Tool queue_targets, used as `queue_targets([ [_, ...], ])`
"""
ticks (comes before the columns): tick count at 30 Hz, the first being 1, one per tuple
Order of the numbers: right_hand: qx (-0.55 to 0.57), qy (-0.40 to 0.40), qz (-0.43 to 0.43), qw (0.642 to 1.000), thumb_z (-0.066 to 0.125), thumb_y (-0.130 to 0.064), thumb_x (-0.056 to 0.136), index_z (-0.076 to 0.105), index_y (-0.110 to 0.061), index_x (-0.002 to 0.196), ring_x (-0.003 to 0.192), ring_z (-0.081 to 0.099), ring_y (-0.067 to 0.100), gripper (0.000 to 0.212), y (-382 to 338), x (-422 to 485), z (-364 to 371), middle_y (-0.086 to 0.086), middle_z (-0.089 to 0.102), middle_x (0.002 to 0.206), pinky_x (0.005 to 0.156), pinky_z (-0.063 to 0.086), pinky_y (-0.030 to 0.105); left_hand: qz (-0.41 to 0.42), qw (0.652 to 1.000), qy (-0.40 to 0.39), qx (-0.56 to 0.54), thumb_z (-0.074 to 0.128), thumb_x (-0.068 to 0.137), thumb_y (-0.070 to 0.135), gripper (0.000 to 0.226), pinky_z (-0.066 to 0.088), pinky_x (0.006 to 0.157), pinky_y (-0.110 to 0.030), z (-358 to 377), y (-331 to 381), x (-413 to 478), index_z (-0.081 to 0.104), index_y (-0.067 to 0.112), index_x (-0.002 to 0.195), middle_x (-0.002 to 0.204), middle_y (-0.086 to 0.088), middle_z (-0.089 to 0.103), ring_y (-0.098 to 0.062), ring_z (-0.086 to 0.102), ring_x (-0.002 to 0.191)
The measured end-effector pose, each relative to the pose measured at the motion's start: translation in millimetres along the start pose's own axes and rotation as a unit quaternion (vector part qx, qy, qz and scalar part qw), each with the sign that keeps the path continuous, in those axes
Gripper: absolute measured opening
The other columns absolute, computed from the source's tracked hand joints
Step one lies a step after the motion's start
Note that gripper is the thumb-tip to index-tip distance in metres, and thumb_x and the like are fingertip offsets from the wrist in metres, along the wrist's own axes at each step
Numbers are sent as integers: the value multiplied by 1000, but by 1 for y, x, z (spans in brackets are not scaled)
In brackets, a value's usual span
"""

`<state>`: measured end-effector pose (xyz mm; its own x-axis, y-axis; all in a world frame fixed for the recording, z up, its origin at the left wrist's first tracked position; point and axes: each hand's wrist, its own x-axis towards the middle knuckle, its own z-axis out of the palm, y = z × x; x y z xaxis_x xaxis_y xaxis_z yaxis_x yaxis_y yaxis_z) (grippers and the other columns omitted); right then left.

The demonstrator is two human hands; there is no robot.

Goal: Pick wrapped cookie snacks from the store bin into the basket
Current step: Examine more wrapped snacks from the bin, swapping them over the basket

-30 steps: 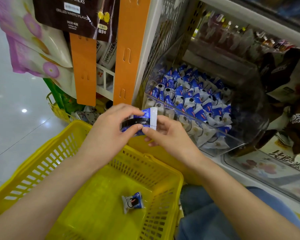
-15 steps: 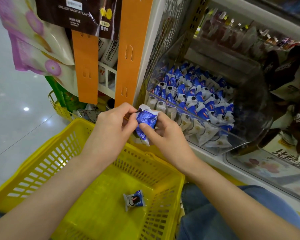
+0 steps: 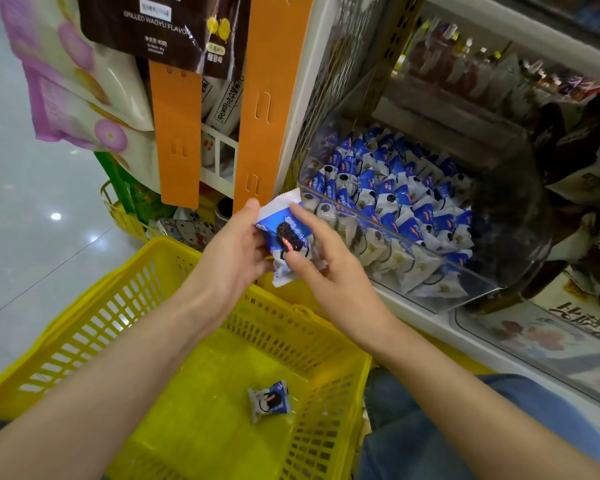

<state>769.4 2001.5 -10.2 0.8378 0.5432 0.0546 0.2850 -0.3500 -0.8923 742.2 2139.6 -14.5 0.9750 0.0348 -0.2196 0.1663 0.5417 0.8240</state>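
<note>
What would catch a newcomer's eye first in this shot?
At the centre, the left hand and right hand hold a blue-and-white cookie pack near the far rim of the yellow basket. To the right, a clear bin is heaped with matching packs. A lone pack lies on the basket floor.

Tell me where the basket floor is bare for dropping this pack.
The yellow plastic mesh basket has bare floor left of the small blue-and-white wrapped cookie lying there, up to the left wall, and behind it toward the far wall. The clear plastic bin is crowded with wrapped cookies.
</note>
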Motion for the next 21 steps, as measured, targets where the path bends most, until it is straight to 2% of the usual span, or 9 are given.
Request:
queue_targets([
  [2,0,46,8,999,65,-14,85,33,-26,139,113,49,-6,64,0,2,-2,-12,48,125,97,43,18,25,999,-15,36,46,89,37,39,56,75,-27,5,-6,0,57,15,119,108,-6,71,-17,67,99],
  [5,-10,72,33,997,75,-18,74,39,-21,131,95,57,-7,67,-1,3,-3,-19,55,102,88,48,18,88,983,72,142,50,93,21,18,53,88,-37,5,-10,2,61,23,107,105,-2,70,-15,67,98],
  [8,-12,52,36,998,79,-19,70,57,-24,103,89,65,7,40,-3,4,-6,-9,66,95,85,52,34,136,969,108,175,50,94,24,14,56,76,-28,0,-9,3,63,29,92,87,7,72,-8,68,86],
  [10,-8,38,34,999,80,-20,68,58,-30,93,88,66,13,35,-6,4,-8,-8,68,93,83,53,37,144,967,112,176,49,94,29,16,55,63,-19,0,-8,2,63,27,88,78,9,73,-5,69,76],
  [13,-8,24,31,999,78,-20,70,57,-33,91,87,65,8,33,-10,5,-12,-13,67,90,81,53,26,155,964,124,179,46,95,31,22,53,57,-17,1,-6,3,62,19,86,72,6,71,-4,67,67],
  [15,-6,9,35,999,71,-21,79,58,-28,98,91,63,14,24,-12,4,-15,-8,67,94,78,49,21,191,951,129,207,46,95,29,24,50,55,-17,0,-2,5,61,18,80,68,3,67,-3,62,62],
  [18,20,3,31,999,60,-21,87,59,-14,105,95,62,27,20,-15,-1,-18,8,67,101,85,49,32,243,922,109,282,48,94,25,27,36,48,-10,5,5,5,57,24,69,56,12,55,3,47,50],
  [19,38,11,25,999,59,-19,87,60,-10,105,93,63,28,20,-16,-2,-19,12,68,101,85,50,36,240,926,93,276,49,93,28,25,35,48,-8,8,7,4,56,24,69,55,14,55,4,47,50],
  [21,91,38,14,995,58,-21,86,60,-3,101,79,63,22,23,-20,-4,-23,12,68,91,73,52,32,204,952,44,223,52,84,40,20,38,51,-6,15,11,3,58,24,76,59,17,58,6,51,54],
])
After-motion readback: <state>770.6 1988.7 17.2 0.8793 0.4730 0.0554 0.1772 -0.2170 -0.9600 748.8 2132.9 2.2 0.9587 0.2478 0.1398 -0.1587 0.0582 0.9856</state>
